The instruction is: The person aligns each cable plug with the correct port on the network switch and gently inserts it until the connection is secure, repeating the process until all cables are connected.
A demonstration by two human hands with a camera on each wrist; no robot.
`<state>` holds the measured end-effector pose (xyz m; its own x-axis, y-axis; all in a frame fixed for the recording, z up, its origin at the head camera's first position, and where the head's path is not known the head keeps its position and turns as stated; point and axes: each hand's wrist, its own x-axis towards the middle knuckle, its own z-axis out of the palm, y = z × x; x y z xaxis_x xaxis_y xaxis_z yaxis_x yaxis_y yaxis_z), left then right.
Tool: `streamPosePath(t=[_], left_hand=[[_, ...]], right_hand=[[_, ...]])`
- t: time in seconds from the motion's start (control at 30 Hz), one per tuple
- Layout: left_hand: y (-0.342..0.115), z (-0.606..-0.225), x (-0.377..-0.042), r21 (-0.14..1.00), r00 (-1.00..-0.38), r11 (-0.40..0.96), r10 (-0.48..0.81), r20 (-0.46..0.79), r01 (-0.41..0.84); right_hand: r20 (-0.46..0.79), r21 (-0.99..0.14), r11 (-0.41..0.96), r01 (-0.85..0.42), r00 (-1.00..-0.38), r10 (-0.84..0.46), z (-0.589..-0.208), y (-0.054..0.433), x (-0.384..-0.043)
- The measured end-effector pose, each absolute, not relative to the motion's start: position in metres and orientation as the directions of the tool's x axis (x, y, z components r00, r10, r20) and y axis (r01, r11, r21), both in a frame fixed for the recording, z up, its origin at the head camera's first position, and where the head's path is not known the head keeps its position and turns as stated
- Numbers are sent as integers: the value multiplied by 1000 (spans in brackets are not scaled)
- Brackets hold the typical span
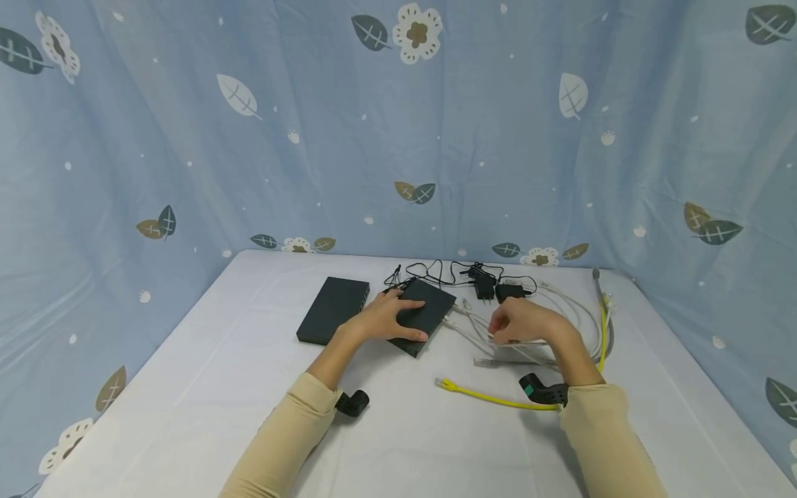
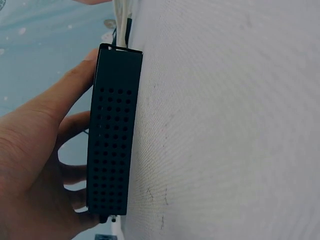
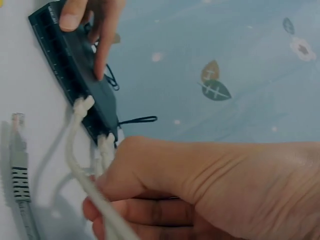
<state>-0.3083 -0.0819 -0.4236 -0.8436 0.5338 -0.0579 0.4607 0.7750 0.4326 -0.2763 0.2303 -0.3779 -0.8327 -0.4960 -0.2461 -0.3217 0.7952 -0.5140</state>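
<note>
A black network switch (image 1: 429, 308) lies at an angle on the white table, its row of ports toward the right. Across its top spreads my left hand (image 1: 387, 317), thumb and fingers pressing the casing; the left wrist view shows the switch's perforated side (image 2: 112, 145). Two whitish network cables (image 3: 75, 145) run into its ports in the right wrist view. My right hand (image 1: 524, 321), fingers curled, pinches a whitish network cable close to the port side; its fingertips are partly hidden behind another cable. A grey cable's clear plug (image 3: 18, 120) lies loose beside them.
A second black box (image 1: 333, 310) lies left of the switch. Black power adapters (image 1: 484, 285) with thin tangled leads lie behind. A yellow network cable (image 1: 498, 400) crosses the front near the right wrist, and more grey and yellow cables (image 1: 604, 325) bunch at the right.
</note>
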Motion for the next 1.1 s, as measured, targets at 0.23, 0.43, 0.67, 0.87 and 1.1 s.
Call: streamPosePath(t=[0.23,0.43,0.67,0.87,1.1], left_hand=[[-80,-420,-306,435,-836,767,546,-58,471],[-80,-417,-303,381,-825,793,553,-120,476],[-83,-414,-300,355,-808,799,565,-169,485],[-84,-414,-300,327,-795,794,583,-168,513],[-80,-415,-299,333,-806,795,574,-143,507]], right_hand=[[-310,-537,783,-314,-790,-530,-372,234,-271],[-386,-545,785,-296,-742,-548,-374,233,-268],[-441,-555,782,-283,-697,-565,-376,233,-268],[-454,-475,842,-257,-748,-485,-378,231,-270],[-227,-448,857,-254,-895,-384,-390,216,-278]])
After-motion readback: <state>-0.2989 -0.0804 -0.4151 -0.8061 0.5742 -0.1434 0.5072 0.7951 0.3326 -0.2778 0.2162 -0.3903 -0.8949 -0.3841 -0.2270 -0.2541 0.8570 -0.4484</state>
